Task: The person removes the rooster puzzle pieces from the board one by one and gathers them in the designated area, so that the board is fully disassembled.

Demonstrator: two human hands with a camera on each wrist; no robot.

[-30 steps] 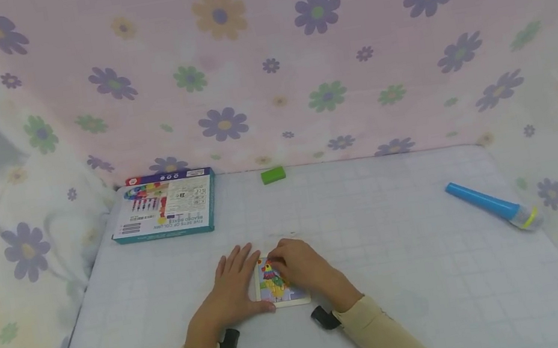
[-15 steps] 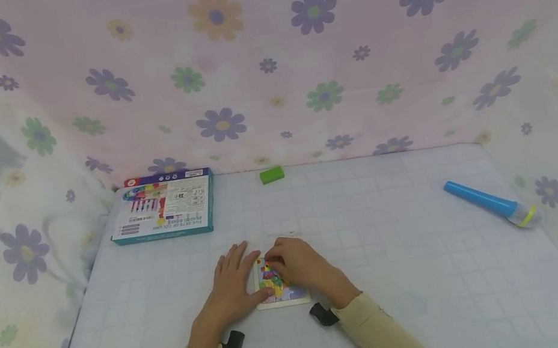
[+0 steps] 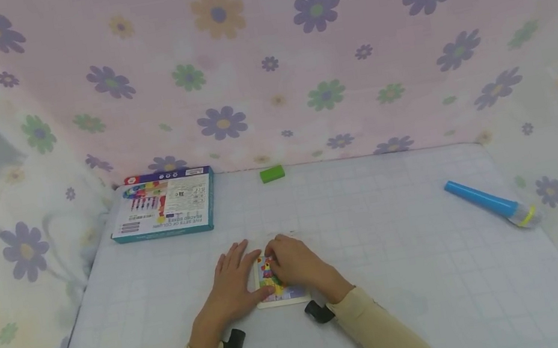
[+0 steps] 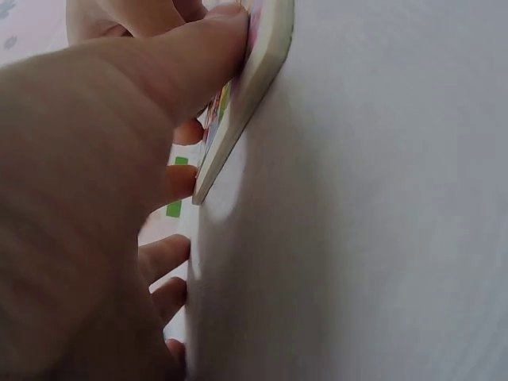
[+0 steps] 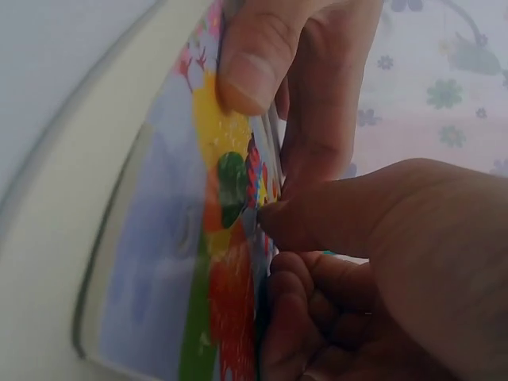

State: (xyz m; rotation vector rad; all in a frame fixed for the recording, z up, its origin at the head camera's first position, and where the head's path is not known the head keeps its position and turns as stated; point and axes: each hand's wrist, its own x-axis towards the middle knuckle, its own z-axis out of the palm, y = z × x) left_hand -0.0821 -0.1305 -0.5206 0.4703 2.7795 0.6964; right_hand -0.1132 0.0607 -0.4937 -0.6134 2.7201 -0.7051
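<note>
A small jigsaw picture (image 3: 269, 282) of a colourful bird lies in a pale frame, partly hidden by both hands. Spread at its left side, my left hand (image 3: 232, 291) rests with the thumb across the lower left of the picture; the left wrist view shows that thumb (image 4: 210, 55) pressing beside the pale edge (image 4: 254, 87). My right hand (image 3: 296, 265) covers the upper right, fingers curled. In the right wrist view its thumb (image 5: 317, 214) touches the picture surface (image 5: 155, 246), with curled fingers (image 5: 298, 317) beyond; whether a loose piece is between them is hidden.
A flat printed box (image 3: 164, 207) lies at the table's back left, and a green block (image 3: 272, 174) near the back edge. At the right lies a blue toy microphone (image 3: 486, 199). Flowered cloth (image 3: 263, 36) hangs behind and at both sides.
My left thumb has moved up and inward onto the lower part of the picture. My right hand has shifted slightly up and left, remaining over the picture.
</note>
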